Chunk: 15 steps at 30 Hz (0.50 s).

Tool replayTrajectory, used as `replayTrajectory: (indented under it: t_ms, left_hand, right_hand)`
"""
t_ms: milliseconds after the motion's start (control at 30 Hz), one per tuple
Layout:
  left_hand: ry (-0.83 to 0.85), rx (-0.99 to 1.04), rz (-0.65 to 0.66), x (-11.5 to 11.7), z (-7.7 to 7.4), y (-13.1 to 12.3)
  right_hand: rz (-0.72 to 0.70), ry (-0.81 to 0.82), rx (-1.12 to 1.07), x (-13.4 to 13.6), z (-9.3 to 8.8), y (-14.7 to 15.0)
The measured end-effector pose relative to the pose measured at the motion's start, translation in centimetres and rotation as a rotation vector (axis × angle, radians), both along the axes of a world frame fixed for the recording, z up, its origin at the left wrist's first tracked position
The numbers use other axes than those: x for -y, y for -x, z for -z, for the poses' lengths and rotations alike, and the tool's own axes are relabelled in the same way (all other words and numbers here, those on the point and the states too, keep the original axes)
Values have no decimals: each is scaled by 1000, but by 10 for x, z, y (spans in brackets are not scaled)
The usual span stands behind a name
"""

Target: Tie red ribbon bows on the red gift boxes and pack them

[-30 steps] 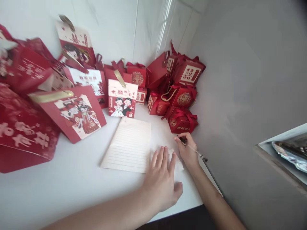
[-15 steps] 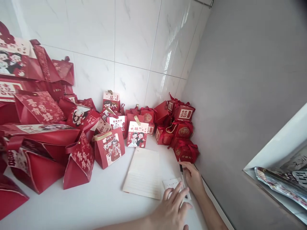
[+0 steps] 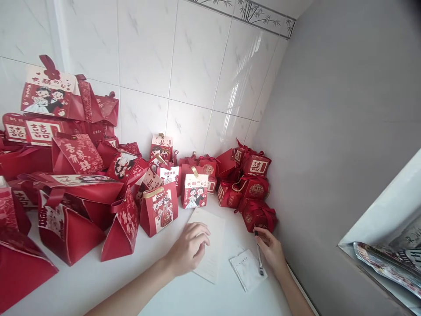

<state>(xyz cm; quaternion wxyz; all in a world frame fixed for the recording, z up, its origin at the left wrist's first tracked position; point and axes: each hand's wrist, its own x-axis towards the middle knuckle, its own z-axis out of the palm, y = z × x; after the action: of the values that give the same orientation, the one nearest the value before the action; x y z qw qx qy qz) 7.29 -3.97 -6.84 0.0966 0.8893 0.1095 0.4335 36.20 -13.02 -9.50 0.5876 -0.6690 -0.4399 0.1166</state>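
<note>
Right hand point(image 3: 272, 251) was closed in a pinch on a pen point(image 3: 259, 254), gripped near its far end, near end above a white paper slip point(image 3: 246, 272); couldn't tell if it touched. Slip had a short line of marks near its top edge. Left hand point(image 3: 190, 248) was loosely half-curled, nothing visible in it, over the left edge of a notebook point(image 3: 212, 239); contact unclear. Notebook lay left of the slip, both flat on the white counter point(image 3: 158, 285). Ribboned red box point(image 3: 259, 214) sat just past right hand. Couple-print box point(image 3: 195, 193) stood behind notebook, bigger box pile point(image 3: 79, 153) far left, tiled wall point(image 3: 144, 52) behind.
</note>
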Motion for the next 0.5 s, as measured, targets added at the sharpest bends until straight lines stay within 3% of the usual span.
replayTrajectory:
  t_ms: [233, 300, 433, 500]
  left_hand:
    - [131, -216, -114, -13, 1, 2]
    - [171, -258, -137, -15, 6, 3]
    - [266, -328, -171, -12, 16, 0]
    - [333, -345, -181, -8, 18, -3]
  right_hand:
    - [-109, 30, 31, 5, 5, 5]
    - [32, 1, 132, 7, 1, 6]
    - [504, -66, 466, 1, -17, 6]
    - [586, 27, 635, -9, -27, 8]
